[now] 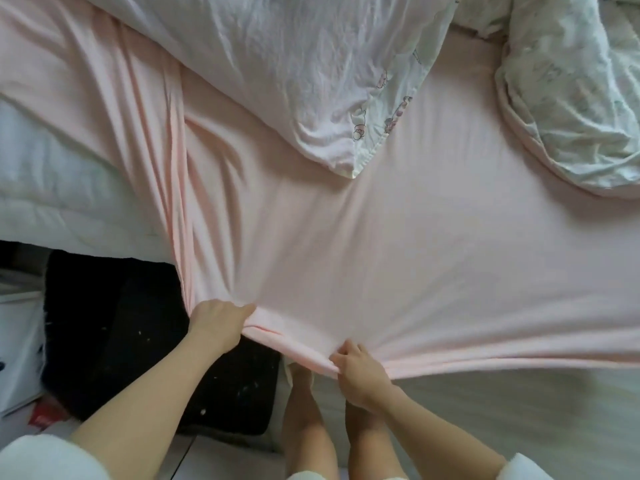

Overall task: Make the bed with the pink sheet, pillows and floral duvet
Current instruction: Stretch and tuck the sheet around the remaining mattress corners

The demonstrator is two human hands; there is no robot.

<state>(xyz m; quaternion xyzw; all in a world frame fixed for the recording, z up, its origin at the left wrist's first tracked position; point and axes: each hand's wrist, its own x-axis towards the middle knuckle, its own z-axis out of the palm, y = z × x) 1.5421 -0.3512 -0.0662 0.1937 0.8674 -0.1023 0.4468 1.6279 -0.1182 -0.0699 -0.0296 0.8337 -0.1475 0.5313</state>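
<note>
The pink sheet (398,244) is stretched over most of the bed, with long folds running up its left side. My left hand (216,322) grips a bunched part of the sheet's near edge at the bed's corner. My right hand (358,370) pinches the same edge a little further right, pulling it taut. A white pillow with a small cartoon print (294,64) lies at the top centre. The pale floral duvet (571,98) is heaped at the top right. White bare mattress padding (59,188) shows at the left.
A black fluffy rug (121,323) lies on the floor beside the bed at lower left. White boxes (17,348) stand at the far left edge. My bare legs (311,427) stand on the pale wood floor (519,410) by the bed.
</note>
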